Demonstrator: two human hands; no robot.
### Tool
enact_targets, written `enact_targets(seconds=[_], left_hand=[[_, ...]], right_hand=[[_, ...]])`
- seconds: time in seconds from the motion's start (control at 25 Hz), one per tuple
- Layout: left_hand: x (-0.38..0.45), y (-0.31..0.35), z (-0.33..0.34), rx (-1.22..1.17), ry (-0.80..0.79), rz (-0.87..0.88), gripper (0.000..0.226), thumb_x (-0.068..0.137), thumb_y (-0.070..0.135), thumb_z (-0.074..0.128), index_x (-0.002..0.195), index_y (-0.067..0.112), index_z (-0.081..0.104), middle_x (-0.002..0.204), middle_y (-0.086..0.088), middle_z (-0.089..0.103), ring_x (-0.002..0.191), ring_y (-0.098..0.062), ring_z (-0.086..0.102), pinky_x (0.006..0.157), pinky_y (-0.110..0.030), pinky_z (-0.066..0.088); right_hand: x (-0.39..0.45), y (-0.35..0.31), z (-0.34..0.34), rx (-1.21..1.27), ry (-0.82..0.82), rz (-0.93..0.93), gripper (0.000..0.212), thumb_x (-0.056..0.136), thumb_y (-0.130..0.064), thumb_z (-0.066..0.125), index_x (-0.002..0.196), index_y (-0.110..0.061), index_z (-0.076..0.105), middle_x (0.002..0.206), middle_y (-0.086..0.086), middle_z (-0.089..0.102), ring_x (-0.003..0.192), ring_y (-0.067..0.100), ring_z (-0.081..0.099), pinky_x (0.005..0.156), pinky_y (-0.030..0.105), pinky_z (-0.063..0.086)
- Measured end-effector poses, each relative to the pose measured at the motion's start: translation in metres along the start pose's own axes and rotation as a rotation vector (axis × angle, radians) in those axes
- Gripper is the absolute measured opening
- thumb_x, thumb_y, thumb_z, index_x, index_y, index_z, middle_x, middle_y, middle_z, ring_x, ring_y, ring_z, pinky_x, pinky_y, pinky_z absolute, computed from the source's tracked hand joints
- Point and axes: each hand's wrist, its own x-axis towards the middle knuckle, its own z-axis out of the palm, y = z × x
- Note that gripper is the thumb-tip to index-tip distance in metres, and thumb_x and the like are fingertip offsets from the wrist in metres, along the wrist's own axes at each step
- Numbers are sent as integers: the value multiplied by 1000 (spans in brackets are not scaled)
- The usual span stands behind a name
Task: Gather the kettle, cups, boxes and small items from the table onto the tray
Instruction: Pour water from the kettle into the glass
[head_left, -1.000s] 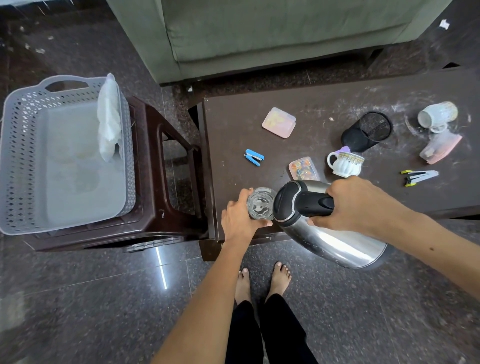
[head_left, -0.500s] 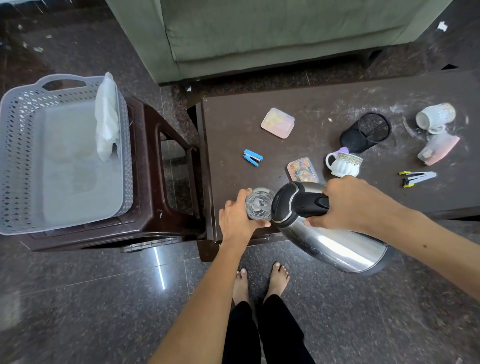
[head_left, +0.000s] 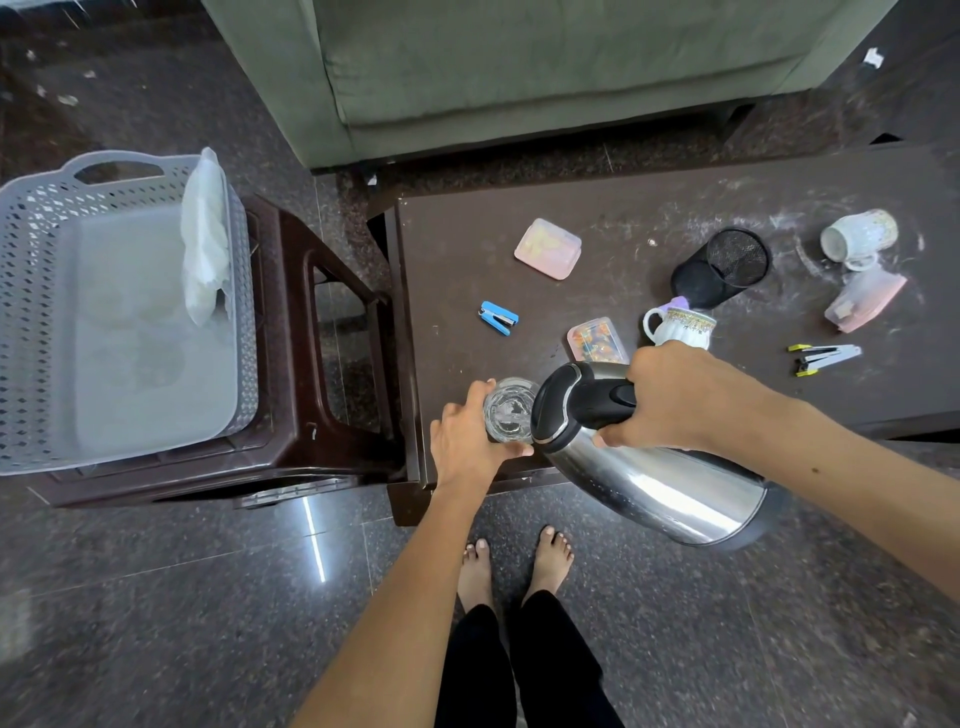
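Observation:
My right hand (head_left: 670, 397) grips the black handle of a steel kettle (head_left: 644, 478), which is tilted with its spout over a clear glass (head_left: 508, 413). My left hand (head_left: 465, 441) is wrapped around that glass at the near left corner of the dark table (head_left: 649, 208). Farther back on the table lie a pink box (head_left: 548, 248), a blue stapler (head_left: 498, 318), a small clear box (head_left: 597, 340), a white cup (head_left: 680, 327), a tipped mug (head_left: 857, 236), a black mesh holder (head_left: 722, 267), a pink lidded box (head_left: 865, 301) and a yellow-black stapler (head_left: 823, 357). The grey tray (head_left: 31, 322) sits left on a brown stool.
The brown stool (head_left: 317, 364) stands between tray and table. A white cloth (head_left: 205, 260) hangs over the tray's right rim. A green sofa (head_left: 519, 67) stands behind the table. My bare feet (head_left: 514, 561) are on the dark stone floor.
Little has moved: the kettle has tipped a bit further toward the glass, and both hands keep their hold.

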Motion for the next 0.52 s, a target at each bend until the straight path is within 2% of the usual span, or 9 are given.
enact_targets(seconds=[0.52], left_hand=[[1, -2, 2, 18, 9, 12, 79, 61, 40, 83, 125, 29, 40, 115, 1, 64, 112, -23, 51, 93, -38, 34]], right_hand=[[-3, -4, -5, 16, -15, 34, 52, 69, -46, 71, 56, -15, 32, 54, 0, 39, 47, 13, 37, 42, 24, 25]])
